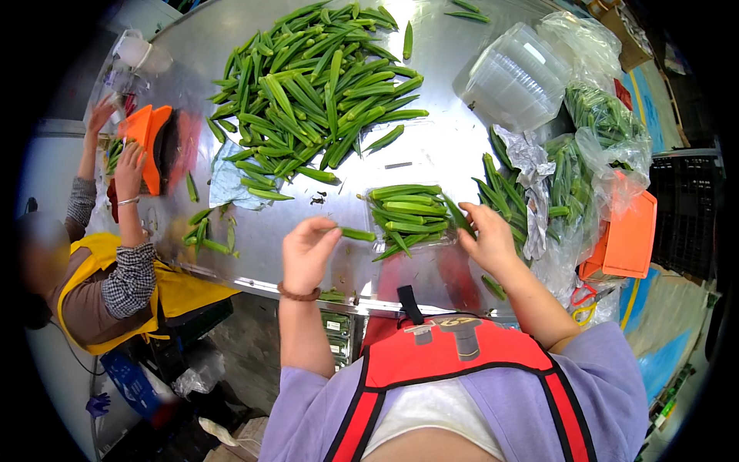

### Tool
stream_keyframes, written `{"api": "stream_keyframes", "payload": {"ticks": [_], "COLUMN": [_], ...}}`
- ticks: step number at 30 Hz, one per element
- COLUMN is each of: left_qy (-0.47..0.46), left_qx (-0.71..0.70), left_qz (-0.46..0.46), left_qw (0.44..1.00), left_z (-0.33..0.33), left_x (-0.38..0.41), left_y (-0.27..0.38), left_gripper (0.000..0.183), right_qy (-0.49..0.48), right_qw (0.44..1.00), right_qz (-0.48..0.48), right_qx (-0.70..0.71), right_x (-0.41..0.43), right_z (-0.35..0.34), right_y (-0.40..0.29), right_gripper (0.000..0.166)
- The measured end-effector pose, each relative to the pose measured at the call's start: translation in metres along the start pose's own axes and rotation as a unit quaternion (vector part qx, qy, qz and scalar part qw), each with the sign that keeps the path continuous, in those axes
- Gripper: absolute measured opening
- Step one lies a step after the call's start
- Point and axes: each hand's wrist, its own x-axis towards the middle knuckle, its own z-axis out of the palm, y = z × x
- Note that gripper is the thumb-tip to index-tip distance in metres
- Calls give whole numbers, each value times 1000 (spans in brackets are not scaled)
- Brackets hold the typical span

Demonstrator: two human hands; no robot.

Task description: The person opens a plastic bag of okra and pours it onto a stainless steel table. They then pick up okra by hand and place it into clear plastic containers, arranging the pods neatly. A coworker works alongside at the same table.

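A clear plastic tray (378,245) filled with okra pods (413,208) lies on the metal table before me. My left hand (309,248) is left of the tray, holding one okra pod (358,234) between thumb and forefinger; its far end reaches the tray's edge. At the tray's right side, my right hand (491,237) has its fingers around another okra pod (459,215), which leans along the tray's edge. A large heap of loose okra (323,92) spreads over the table beyond the tray, partly on a pale blue cloth (231,185).
Stacked clear containers (514,81) stand at the back right. Bags of okra (606,115), crumpled paper (528,167), an orange bin (632,231) and scissors (586,303) are at the right. A co-worker (115,277) handles produce near an orange holder (147,141) at the left.
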Motion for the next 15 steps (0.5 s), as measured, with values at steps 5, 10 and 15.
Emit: {"api": "stream_keyframes", "payload": {"ticks": [5,10,15], "left_qy": [-50,-63,-104], "left_qx": [-141,391,406], "left_qz": [27,347,408], "left_qw": [988,850,811], "left_z": [35,82,77], "left_x": [3,-6,3], "left_y": [-16,-19,-41], "left_gripper": [19,36,34], "right_qy": [29,72,53], "right_qw": [989,978,952], "right_qz": [-143,-196,-265], "right_qx": [-13,-25,-144], "right_x": [37,113,190], "right_z": [-7,18,58], "right_y": [-25,-2,-6], "right_gripper": [36,33,20]}}
